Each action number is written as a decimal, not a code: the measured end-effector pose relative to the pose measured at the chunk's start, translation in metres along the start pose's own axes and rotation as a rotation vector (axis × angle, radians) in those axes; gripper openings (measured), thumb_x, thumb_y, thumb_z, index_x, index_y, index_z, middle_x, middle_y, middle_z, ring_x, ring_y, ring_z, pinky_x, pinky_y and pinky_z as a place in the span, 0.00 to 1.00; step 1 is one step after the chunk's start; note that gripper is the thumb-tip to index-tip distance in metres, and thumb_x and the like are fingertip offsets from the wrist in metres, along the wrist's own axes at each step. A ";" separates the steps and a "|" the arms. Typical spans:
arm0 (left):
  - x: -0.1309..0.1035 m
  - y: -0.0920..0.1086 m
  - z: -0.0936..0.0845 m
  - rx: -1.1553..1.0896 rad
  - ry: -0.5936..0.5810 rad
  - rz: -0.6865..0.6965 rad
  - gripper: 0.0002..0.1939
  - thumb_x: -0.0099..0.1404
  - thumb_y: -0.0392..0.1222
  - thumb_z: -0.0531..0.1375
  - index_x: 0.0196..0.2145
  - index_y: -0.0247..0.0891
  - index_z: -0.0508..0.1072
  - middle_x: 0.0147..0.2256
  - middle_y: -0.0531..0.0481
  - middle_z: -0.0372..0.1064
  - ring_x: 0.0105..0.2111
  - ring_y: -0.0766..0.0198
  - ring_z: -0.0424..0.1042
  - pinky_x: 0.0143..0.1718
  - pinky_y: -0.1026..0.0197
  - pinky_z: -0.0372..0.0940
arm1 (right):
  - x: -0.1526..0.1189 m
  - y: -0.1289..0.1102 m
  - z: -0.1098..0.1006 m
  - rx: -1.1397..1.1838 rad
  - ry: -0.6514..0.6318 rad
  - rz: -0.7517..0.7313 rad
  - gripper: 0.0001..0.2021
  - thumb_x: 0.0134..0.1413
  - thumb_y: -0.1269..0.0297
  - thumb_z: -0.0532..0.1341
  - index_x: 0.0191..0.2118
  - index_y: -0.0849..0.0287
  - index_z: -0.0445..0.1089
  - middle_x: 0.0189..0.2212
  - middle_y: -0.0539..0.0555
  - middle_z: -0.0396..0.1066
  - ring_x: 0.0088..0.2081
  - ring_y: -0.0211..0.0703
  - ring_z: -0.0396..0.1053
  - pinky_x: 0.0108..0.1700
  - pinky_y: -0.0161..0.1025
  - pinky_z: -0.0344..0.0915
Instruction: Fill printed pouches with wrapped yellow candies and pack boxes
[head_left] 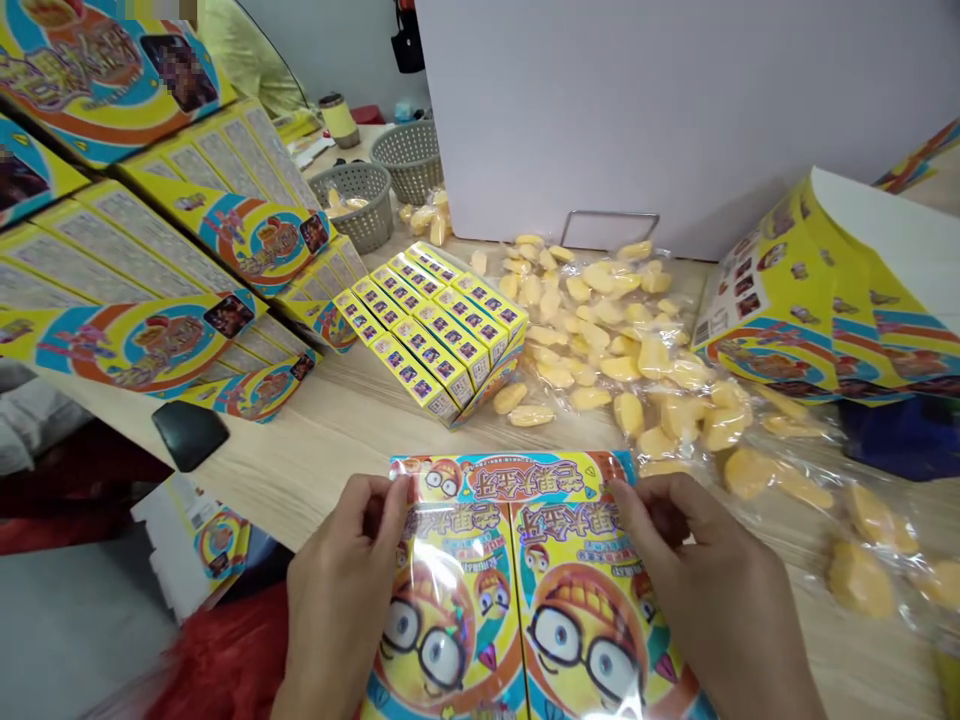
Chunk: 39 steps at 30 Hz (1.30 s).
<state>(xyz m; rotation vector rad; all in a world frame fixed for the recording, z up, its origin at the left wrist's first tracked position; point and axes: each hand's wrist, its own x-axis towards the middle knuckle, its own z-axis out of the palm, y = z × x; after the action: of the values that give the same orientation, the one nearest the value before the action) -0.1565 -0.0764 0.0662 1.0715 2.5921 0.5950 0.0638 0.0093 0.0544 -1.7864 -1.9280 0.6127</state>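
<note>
A glossy, colorful cartoon package [517, 600], with faces in black glasses printed on it, lies at the bottom center. My left hand [349, 590] pinches its upper left corner between thumb and fingers. At the upper right corner, my right hand [705, 580] has the package between thumb and curled fingers. Beyond it stands a yellow display box [435, 335] filled with rows of small boxes. Many yellow pieces in clear wrappers [600, 330] are spread to the right of that box.
Stacked yellow display boxes [150, 280] rise at the left. Folded cartons [832, 310] stand at the right. A white panel [675, 110] is behind the pieces. Grey baskets [367, 215], a black object [190, 435] at the table edge, and a person's yellow sleeve [247, 65] also show.
</note>
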 end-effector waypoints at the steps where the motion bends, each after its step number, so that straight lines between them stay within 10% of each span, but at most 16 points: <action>1: 0.001 0.001 0.000 0.087 0.054 0.049 0.21 0.61 0.61 0.50 0.31 0.41 0.69 0.26 0.52 0.70 0.27 0.60 0.70 0.28 0.60 0.62 | 0.001 0.001 0.000 -0.034 0.010 -0.013 0.16 0.53 0.48 0.54 0.25 0.54 0.62 0.16 0.46 0.63 0.15 0.35 0.62 0.16 0.31 0.56; 5: 0.006 0.009 0.004 0.313 0.306 0.463 0.24 0.66 0.54 0.46 0.49 0.35 0.65 0.47 0.38 0.67 0.49 0.49 0.64 0.47 0.47 0.59 | 0.006 -0.003 0.004 -0.233 0.201 -0.239 0.19 0.58 0.49 0.48 0.40 0.59 0.65 0.30 0.58 0.73 0.29 0.50 0.72 0.26 0.42 0.66; 8: 0.003 0.015 0.012 0.350 0.106 0.894 0.23 0.68 0.48 0.45 0.57 0.36 0.57 0.56 0.43 0.61 0.59 0.55 0.54 0.56 0.50 0.52 | 0.006 -0.009 0.011 -0.328 0.159 -0.720 0.18 0.63 0.62 0.43 0.51 0.63 0.61 0.50 0.63 0.68 0.51 0.54 0.65 0.52 0.53 0.57; 11: -0.002 0.011 0.014 0.441 -0.035 1.022 0.28 0.67 0.53 0.45 0.60 0.34 0.53 0.58 0.45 0.58 0.60 0.55 0.53 0.58 0.49 0.49 | 0.004 -0.005 0.015 -0.372 0.001 -0.976 0.20 0.64 0.64 0.41 0.56 0.66 0.58 0.54 0.58 0.65 0.56 0.47 0.60 0.60 0.50 0.44; 16: -0.004 0.003 0.011 0.554 0.047 0.936 0.34 0.66 0.58 0.42 0.59 0.28 0.54 0.59 0.38 0.55 0.60 0.52 0.54 0.58 0.45 0.49 | 0.001 -0.003 0.015 -0.458 0.039 -0.853 0.26 0.64 0.57 0.38 0.56 0.72 0.59 0.55 0.65 0.62 0.57 0.52 0.59 0.59 0.55 0.46; 23: -0.007 -0.002 0.006 0.388 -0.149 0.803 0.33 0.66 0.58 0.44 0.61 0.32 0.53 0.61 0.42 0.49 0.62 0.54 0.48 0.61 0.41 0.43 | 0.006 0.004 0.012 -0.453 -0.077 -0.903 0.25 0.64 0.62 0.37 0.53 0.65 0.64 0.57 0.64 0.60 0.58 0.55 0.57 0.56 0.62 0.52; 28: -0.030 -0.077 -0.037 -0.132 -0.460 0.251 0.29 0.64 0.59 0.47 0.53 0.38 0.68 0.54 0.43 0.63 0.54 0.53 0.63 0.56 0.47 0.56 | -0.015 0.092 -0.035 -0.174 -0.113 -0.306 0.28 0.59 0.49 0.41 0.43 0.61 0.73 0.47 0.65 0.70 0.50 0.62 0.67 0.51 0.64 0.61; 31: -0.058 -0.101 -0.045 -0.449 -0.716 0.043 0.27 0.64 0.60 0.46 0.43 0.42 0.76 0.46 0.45 0.72 0.48 0.54 0.70 0.53 0.48 0.60 | -0.054 0.105 -0.052 0.151 -0.335 -0.034 0.30 0.55 0.41 0.41 0.37 0.54 0.75 0.38 0.58 0.76 0.42 0.57 0.73 0.47 0.57 0.67; 36: -0.092 -0.095 -0.009 -0.725 -0.900 0.033 0.27 0.57 0.62 0.55 0.45 0.39 0.74 0.48 0.41 0.70 0.50 0.52 0.68 0.55 0.48 0.58 | -0.100 0.076 -0.038 0.472 -0.614 -0.062 0.26 0.53 0.41 0.47 0.37 0.53 0.75 0.38 0.57 0.76 0.42 0.54 0.72 0.46 0.53 0.67; 39: -0.098 -0.095 0.021 -0.748 -0.638 -0.016 0.23 0.56 0.59 0.58 0.40 0.36 0.71 0.43 0.42 0.71 0.46 0.55 0.69 0.52 0.49 0.60 | -0.112 0.068 -0.020 0.485 -0.515 -0.049 0.20 0.48 0.43 0.56 0.35 0.55 0.72 0.36 0.57 0.75 0.40 0.53 0.71 0.43 0.50 0.68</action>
<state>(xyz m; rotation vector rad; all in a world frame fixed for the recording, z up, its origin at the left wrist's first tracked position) -0.1388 -0.2024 0.0124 0.7957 1.6154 0.9273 0.1378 -0.0973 0.0282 -1.3521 -1.8893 1.4929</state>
